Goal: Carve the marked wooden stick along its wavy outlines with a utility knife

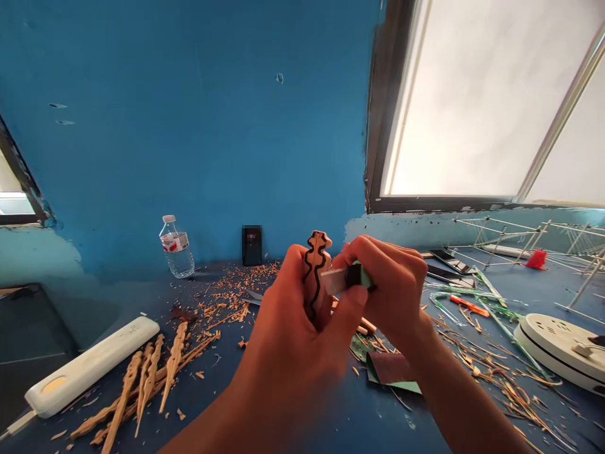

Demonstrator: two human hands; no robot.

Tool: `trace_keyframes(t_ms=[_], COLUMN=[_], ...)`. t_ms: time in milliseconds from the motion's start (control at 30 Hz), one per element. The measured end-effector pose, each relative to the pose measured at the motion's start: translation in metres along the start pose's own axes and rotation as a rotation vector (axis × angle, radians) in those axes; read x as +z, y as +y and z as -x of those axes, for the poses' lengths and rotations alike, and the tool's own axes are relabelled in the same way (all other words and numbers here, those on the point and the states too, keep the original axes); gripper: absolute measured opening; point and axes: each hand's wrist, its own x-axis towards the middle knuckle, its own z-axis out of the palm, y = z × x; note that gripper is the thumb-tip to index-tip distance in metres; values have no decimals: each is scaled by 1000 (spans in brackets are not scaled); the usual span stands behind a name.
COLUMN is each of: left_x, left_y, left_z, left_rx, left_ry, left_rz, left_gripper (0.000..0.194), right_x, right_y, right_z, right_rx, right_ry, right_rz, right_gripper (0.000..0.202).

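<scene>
Near the middle of the view, my left hand is wrapped round a small wooden piece with wavy black lines along its face. The piece stands upright, its lower part hidden by my fingers. My right hand grips a knife with a short, wide pale blade and a handle wrapped in black and green. The blade points left and lies against or very close to the right side of the piece; contact is not clear. My left thumb reaches toward the knife handle.
Carved sticks and a white power strip lie at left. A water bottle and black box stand behind. Sandpaper, shavings, an orange pen, a round white socket unit and a stick frame are at right.
</scene>
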Motion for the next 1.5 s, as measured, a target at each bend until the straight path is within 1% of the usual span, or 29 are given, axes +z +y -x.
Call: trace_keyframes(t_ms=[167,333,400,467,567,700,800,933,1033,1100,1300,1367,1500], left_x=[0,0,1,2,4,6,7,7,5,4,1,0,-1], left_y=[-3,-7,-9,-10,-11,-9,-10,-13,-13,-13,-12,-11,-10], left_z=[-1,-5,-6,-7,-7,-8,-9,-10,-10,-9,-8,-8,-10], left_rx=[-6,44,62,74,96,136,163,158,164,202,254,278,330], left_ry=[-65,-24,-33,-17,30,36,51,80,97,102,81,83,94], left_rz=[14,-5,2,-9,-54,-115,-165,-197,-203,-227,-261,-276,-317], left_gripper=[31,18,15,15,14,11,12,17,27,31,30,33,40], right_x=[-8,-8,-6,-3,5,13,14,9,4,2,0,0,3], right_y=[-4,-4,-4,-6,-8,-10,-8,-4,0,2,-1,-2,-5], right_z=[-1,-2,-1,2,6,10,9,5,2,1,-2,-2,1], right_rx=[-2,3,18,48,76,78,58,42,-22,-35,-7,6,38], right_ry=[-81,-112,-124,-103,-13,67,96,88,34,-16,-79,-91,-50], right_rz=[-42,4,26,64,119,107,100,84,43,-9,-116,-132,-91], right_gripper=[17,19,20,23,28,27,24,19,18,16,18,19,19])
